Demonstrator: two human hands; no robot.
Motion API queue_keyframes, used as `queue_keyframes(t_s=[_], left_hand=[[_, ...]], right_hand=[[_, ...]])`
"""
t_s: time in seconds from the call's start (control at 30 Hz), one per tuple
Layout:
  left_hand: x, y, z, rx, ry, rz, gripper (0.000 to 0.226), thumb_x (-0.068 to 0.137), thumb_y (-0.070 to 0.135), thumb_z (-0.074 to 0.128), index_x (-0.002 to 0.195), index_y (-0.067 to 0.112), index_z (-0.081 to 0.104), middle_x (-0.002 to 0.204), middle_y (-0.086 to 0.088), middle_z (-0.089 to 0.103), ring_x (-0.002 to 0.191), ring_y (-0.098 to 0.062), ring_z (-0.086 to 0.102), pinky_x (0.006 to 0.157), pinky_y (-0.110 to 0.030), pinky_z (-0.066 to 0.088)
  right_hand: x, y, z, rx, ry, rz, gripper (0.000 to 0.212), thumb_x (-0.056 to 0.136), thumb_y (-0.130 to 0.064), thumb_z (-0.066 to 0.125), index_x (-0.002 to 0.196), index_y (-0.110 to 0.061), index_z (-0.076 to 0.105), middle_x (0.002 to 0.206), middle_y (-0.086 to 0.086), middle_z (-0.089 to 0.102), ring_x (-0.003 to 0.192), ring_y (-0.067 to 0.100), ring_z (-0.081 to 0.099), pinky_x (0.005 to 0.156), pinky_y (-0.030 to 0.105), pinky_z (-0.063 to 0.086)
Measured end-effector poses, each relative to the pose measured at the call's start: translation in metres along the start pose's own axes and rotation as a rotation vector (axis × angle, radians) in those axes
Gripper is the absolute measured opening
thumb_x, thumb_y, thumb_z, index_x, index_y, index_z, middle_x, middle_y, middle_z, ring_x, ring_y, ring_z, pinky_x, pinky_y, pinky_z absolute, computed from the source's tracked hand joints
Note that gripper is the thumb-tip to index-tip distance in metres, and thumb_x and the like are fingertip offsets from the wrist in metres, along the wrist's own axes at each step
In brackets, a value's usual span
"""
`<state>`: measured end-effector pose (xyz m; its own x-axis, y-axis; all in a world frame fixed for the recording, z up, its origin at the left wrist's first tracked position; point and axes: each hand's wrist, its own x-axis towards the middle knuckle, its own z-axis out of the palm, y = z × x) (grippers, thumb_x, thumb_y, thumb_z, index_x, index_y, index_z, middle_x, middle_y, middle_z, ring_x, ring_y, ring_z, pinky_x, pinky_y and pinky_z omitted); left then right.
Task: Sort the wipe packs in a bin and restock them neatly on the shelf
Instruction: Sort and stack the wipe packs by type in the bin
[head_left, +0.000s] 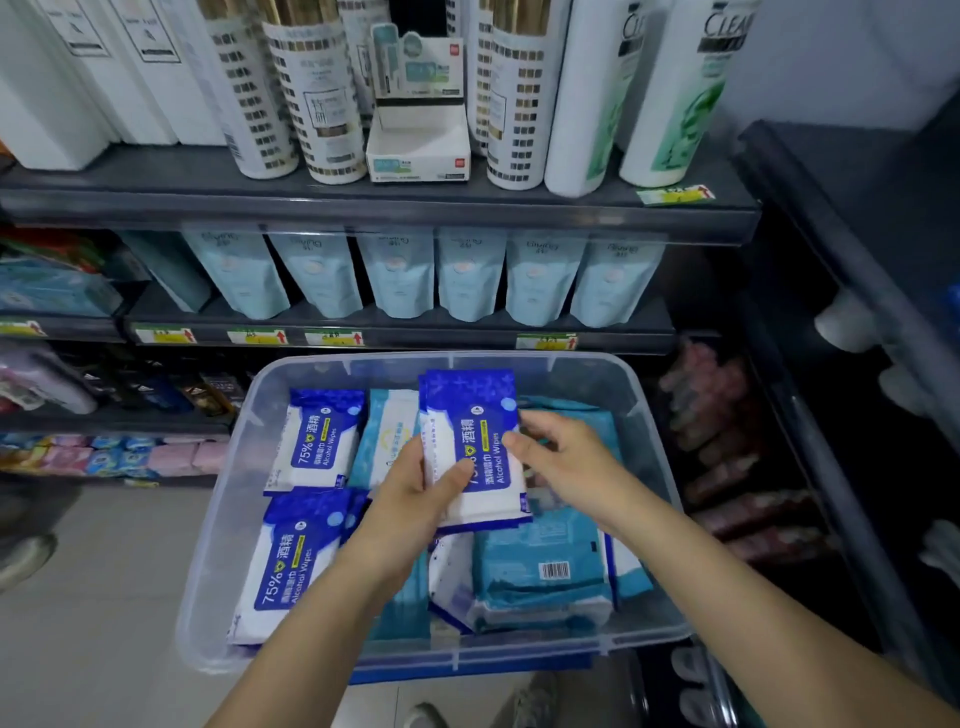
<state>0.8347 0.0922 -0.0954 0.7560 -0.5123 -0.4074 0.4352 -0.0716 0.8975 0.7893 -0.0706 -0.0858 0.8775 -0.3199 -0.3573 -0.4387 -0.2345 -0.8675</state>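
Note:
A clear plastic bin (218, 519) sits in front of the shelves and holds several wipe packs. My left hand (415, 499) grips a blue-and-white alcohol wipe pack (470, 415) upright above the bin, thumb across its front. My right hand (566, 457) touches that pack's right edge with its fingertips. Two more alcohol wipe packs (317, 441) (291, 566) lie flat on the bin's left side. Light blue wipe packs (540, 566) lie in the middle and on the right, one showing a barcode.
The dark shelf (395, 332) behind the bin carries a row of pale blue pouches (400, 275). The shelf above holds tall white bottles (322, 104) and a small white box (418, 150). Pink packs (727, 441) fill the shelf at right. Tiled floor lies at left.

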Motion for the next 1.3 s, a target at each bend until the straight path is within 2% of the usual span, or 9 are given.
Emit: queue_keyframes(t_s=[0.1,0.27,0.5,0.7,0.83,0.97,1.07,1.17,1.3], left_hand=[[0.001,0.003,-0.018,0.003,0.141,-0.010,0.024,0.094,0.018,0.055,0.118,0.017,0.053,0.109,-0.003,0.070,0.093,-0.019,0.069,0.074,-0.032,0.057],[0.001,0.012,-0.051,-0.087,0.335,0.027,0.024,0.096,0.018,0.053,0.119,0.016,0.052,0.108,-0.005,0.070,0.084,-0.018,0.067,0.071,-0.035,0.054],[-0.001,0.009,-0.056,-0.093,0.358,0.026,0.027,0.095,0.020,0.055,0.121,0.019,0.051,0.111,-0.003,0.069,0.092,-0.020,0.067,0.073,-0.035,0.055],[-0.001,0.005,-0.054,-0.074,0.326,0.002,0.030,0.093,0.022,0.056,0.123,0.017,0.051,0.113,-0.003,0.068,0.098,-0.023,0.067,0.078,-0.039,0.056],[-0.002,0.004,-0.054,-0.045,0.319,0.003,0.030,0.093,0.024,0.057,0.122,0.018,0.052,0.113,-0.003,0.068,0.097,-0.023,0.067,0.081,-0.043,0.056],[-0.003,0.005,-0.054,-0.038,0.320,0.001,0.030,0.092,0.025,0.058,0.120,0.017,0.052,0.111,-0.002,0.069,0.096,-0.021,0.068,0.077,-0.040,0.056],[-0.004,0.006,-0.054,-0.032,0.317,-0.004,0.030,0.092,0.025,0.058,0.120,0.018,0.052,0.111,-0.002,0.068,0.096,-0.021,0.068,0.077,-0.040,0.056],[-0.006,0.008,-0.054,-0.024,0.312,-0.006,0.029,0.092,0.025,0.057,0.120,0.018,0.052,0.112,-0.002,0.068,0.096,-0.021,0.068,0.077,-0.040,0.056],[-0.010,0.009,-0.054,-0.033,0.320,-0.001,0.028,0.093,0.023,0.057,0.120,0.018,0.052,0.109,-0.001,0.069,0.092,-0.018,0.068,0.070,-0.034,0.056]], right_hand=[[0.010,0.012,-0.013,-0.331,0.140,0.007,0.038,0.094,-0.023,0.055,0.130,-0.011,0.054,0.127,0.005,0.059,0.113,0.019,0.057,0.098,0.035,0.044],[0.014,0.032,-0.014,-0.837,0.101,0.141,0.040,0.088,-0.020,0.062,0.125,-0.010,0.053,0.125,0.013,0.050,0.112,0.029,0.052,0.091,0.035,0.047],[0.012,0.036,-0.009,-0.944,0.006,0.123,0.060,0.076,-0.029,0.075,0.124,-0.020,0.040,0.123,0.007,0.037,0.107,0.028,0.050,0.081,0.036,0.047],[0.018,0.048,-0.027,-1.137,-0.091,-0.092,0.084,0.073,-0.039,0.076,0.141,-0.026,0.030,0.131,0.001,0.029,0.124,0.021,0.029,0.097,0.032,0.041],[0.021,0.053,-0.032,-1.134,-0.126,-0.189,0.069,0.080,-0.036,0.070,0.140,-0.025,0.039,0.145,-0.002,0.025,0.132,0.022,0.025,0.098,0.034,0.043],[0.024,0.055,-0.036,-0.948,-0.015,-0.322,0.031,0.088,-0.025,0.063,0.118,-0.018,0.066,0.137,0.002,0.047,0.128,0.025,0.040,0.102,0.034,0.038],[0.028,0.054,-0.035,-1.084,-0.176,-0.335,0.045,0.081,-0.028,0.071,0.125,-0.024,0.061,0.145,-0.002,0.037,0.135,0.020,0.030,0.112,0.033,0.023],[0.028,0.053,-0.031,-1.165,-0.215,-0.330,0.060,0.080,-0.031,0.071,0.136,-0.027,0.048,0.152,-0.003,0.024,0.140,0.019,0.017,0.115,0.036,0.017],[0.033,0.042,-0.023,-1.273,-0.254,-0.339,0.058,0.086,-0.040,0.062,0.139,-0.030,0.042,0.154,-0.005,0.013,0.140,0.021,0.010,0.114,0.039,0.013]])
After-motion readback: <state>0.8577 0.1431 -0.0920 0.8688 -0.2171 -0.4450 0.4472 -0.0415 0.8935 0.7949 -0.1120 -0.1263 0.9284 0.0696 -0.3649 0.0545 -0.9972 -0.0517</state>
